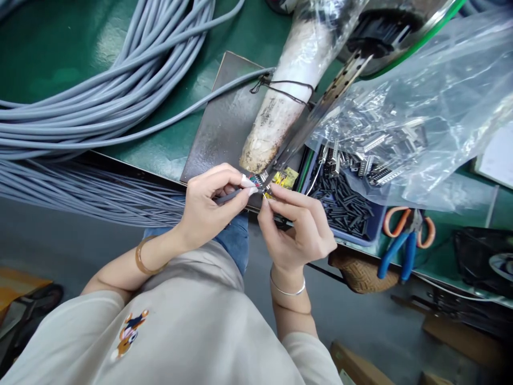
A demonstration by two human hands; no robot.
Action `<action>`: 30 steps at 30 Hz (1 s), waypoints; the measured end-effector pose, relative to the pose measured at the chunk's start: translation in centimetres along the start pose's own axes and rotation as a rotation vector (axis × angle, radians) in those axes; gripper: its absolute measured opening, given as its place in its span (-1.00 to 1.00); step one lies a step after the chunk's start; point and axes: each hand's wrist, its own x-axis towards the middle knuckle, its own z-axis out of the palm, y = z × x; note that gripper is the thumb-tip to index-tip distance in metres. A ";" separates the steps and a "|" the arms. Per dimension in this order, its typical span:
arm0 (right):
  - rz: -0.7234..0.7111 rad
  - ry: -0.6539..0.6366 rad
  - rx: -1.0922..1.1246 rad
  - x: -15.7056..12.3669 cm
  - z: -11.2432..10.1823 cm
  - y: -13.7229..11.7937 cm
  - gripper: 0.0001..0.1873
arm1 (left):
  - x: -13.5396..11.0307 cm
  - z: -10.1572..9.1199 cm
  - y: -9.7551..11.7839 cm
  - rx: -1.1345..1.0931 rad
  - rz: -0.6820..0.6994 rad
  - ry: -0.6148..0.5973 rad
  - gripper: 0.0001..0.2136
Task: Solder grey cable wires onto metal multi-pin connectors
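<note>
My left hand point(212, 200) pinches a grey cable point(229, 197) near its end, with white wrapping on the fingertips. Fine coloured wires point(253, 181) fan out of the cable at a small metal connector point(263, 176). Close beside it, my right hand point(298, 222) has thumb and fingers closed on a thin silvery wire point(264, 196). A long perforated metal shaft point(332, 91), like a soldering iron, slants down so that its dark end meets the connector area. Fingers partly hide the contact point. Yellow pieces point(285, 177) lie just behind.
Coiled grey cable point(160, 69) covers the bench's left side. A white wrapped tube point(280, 101) leans over a dark plate point(224, 107). Right of my hands stand a blue tray point(374, 227) of black sleeves, a plastic bag point(441, 107) with metal connectors, and pliers point(409, 240) at the edge.
</note>
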 end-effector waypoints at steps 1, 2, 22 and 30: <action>-0.013 -0.011 -0.001 -0.1 0.0 0.1 -0.77 | -0.1 0.0 -0.1 0.007 -0.016 -0.012 -0.97; -0.025 -0.021 -0.002 -0.2 0.0 0.1 -0.77 | -0.2 -0.1 -0.1 0.012 -0.029 -0.024 -0.96; -0.004 -0.002 0.026 -0.7 0.4 -0.1 -0.77 | -1.1 0.3 0.3 -0.156 -0.297 -0.010 -0.98; -0.012 0.059 -0.041 -0.9 0.9 0.1 -0.78 | -1.2 0.8 0.0 -0.092 -0.243 0.007 -0.95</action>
